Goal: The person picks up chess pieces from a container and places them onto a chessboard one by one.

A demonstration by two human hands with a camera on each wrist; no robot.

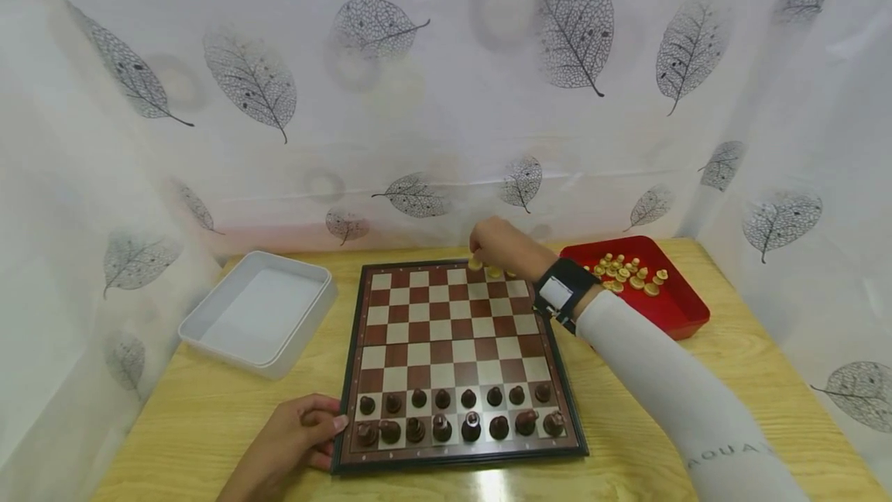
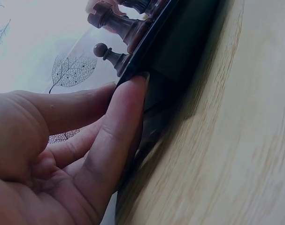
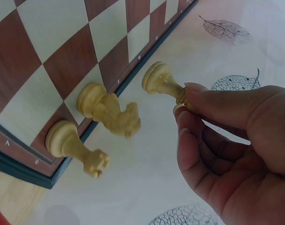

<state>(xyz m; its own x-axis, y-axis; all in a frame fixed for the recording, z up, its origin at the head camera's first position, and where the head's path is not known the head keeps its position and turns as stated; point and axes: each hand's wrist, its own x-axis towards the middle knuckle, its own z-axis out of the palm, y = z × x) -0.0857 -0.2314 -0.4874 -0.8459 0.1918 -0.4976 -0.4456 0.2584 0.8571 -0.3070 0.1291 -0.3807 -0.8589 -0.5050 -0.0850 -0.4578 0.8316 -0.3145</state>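
The red-and-white chessboard lies on the table, its near two rows filled with dark chess pieces. My left hand pinches the board's left edge by the near corner, beside a dark rook and a dark pawn. Over the board's far row, my right hand holds a cream chess piece between thumb and fingertips, base toward the board; its top is hidden by the fingers. A cream rook and a cream knight stand at the far right corner.
To the right of the board, a red tray holds several cream pieces; the right forearm passes over its near left side. A white tray stands at the left. Leaf-patterned sheeting hangs behind the wooden table.
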